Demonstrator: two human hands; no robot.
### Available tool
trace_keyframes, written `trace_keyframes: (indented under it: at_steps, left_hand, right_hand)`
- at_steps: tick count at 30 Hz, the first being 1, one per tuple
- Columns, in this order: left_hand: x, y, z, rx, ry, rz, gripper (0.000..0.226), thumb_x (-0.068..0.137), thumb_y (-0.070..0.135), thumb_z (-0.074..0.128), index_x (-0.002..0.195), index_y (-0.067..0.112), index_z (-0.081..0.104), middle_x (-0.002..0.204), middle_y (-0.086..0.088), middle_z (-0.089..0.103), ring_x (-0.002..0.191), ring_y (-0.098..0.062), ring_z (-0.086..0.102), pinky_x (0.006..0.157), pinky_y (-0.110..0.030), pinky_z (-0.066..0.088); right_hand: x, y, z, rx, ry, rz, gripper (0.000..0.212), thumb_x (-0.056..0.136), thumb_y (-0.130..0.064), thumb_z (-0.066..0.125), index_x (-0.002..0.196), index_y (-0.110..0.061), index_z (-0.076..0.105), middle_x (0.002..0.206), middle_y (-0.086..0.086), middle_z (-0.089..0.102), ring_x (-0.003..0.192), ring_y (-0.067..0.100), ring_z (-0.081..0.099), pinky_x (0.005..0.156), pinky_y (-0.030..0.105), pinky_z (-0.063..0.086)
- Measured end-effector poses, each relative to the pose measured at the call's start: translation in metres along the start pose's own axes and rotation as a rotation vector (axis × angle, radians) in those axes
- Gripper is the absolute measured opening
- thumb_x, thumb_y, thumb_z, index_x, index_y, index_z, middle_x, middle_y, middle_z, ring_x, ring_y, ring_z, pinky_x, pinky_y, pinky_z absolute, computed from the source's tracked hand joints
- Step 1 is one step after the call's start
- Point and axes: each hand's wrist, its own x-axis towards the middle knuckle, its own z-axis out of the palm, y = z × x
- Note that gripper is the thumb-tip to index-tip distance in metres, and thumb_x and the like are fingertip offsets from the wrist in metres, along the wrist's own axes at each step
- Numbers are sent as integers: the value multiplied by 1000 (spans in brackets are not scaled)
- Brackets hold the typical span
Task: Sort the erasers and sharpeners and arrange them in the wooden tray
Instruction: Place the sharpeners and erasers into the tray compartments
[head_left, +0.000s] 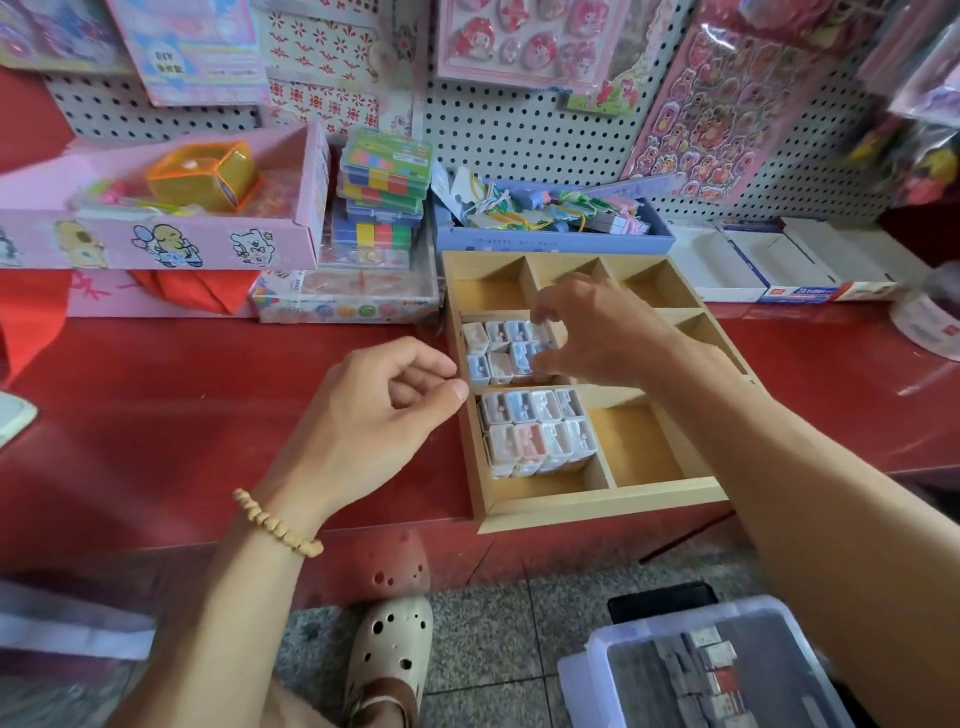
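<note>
A wooden tray (597, 501) with several compartments lies on the red counter. Its middle-left compartment holds a block of small pastel sharpeners (498, 353). The front-left compartment holds another packed block of sharpeners (537, 431). My right hand (597, 332) hovers over the middle-left compartment, its fingertips pinching a sharpener at the right end of that block. My left hand (384, 410) hangs just left of the tray's edge, fingers loosely curled around nothing. The back compartments and the front-right compartment show bare wood.
A clear plastic bin (711, 670) with small packaged items stands on the floor at lower right. Behind the tray sit a blue box of trinkets (550, 239), white cardboard boxes (769, 270), stacked colourful cases (384, 176) and a pink box (156, 234). A pegboard with sticker packs rises behind.
</note>
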Motion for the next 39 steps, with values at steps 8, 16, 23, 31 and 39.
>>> trace_keyframes:
  at_steps: [8, 16, 23, 31, 39]
  left_hand:
    - [-39, 38, 23, -19, -177, 52, 11, 84, 36, 72, 93, 31, 70, 86, 13, 72, 81, -7, 68, 74, -28, 54]
    - [-105, 91, 90, 33, -443, 141, 12, 85, 32, 75, 95, 31, 69, 94, 20, 70, 90, 1, 65, 80, -16, 49]
    - [-160, 88, 207, 233, -926, 129, 25, 84, 37, 75, 104, 26, 66, 95, 5, 70, 86, -7, 65, 75, -18, 49]
    - [-213, 63, 314, 466, -1275, 212, 26, 85, 40, 73, 106, 29, 64, 98, 14, 67, 95, 0, 62, 86, -18, 49]
    - [-235, 30, 399, 564, -1537, 279, 30, 85, 37, 73, 111, 24, 64, 101, 8, 68, 95, -4, 63, 81, -16, 47]
  right_hand:
    - [-95, 12, -48, 259, -14, 91, 41, 82, -41, 77, 115, -21, 65, 101, -4, 64, 87, 10, 59, 70, 21, 42]
    - [-250, 37, -59, 473, 87, 310, 37, 81, -43, 76, 112, -25, 67, 95, -11, 67, 80, 0, 62, 74, 18, 50]
    - [-410, 69, -5, 673, 168, 653, 29, 84, -48, 73, 107, -32, 66, 95, -14, 66, 82, -1, 61, 74, 18, 47]
    - [-536, 73, 81, 779, 193, 1039, 21, 88, -39, 71, 104, -26, 67, 81, -16, 64, 71, -6, 59, 64, 12, 43]
    - [-570, 66, 162, 769, 140, 1305, 29, 89, -36, 63, 113, -20, 65, 110, 1, 67, 103, 22, 63, 84, 37, 49]
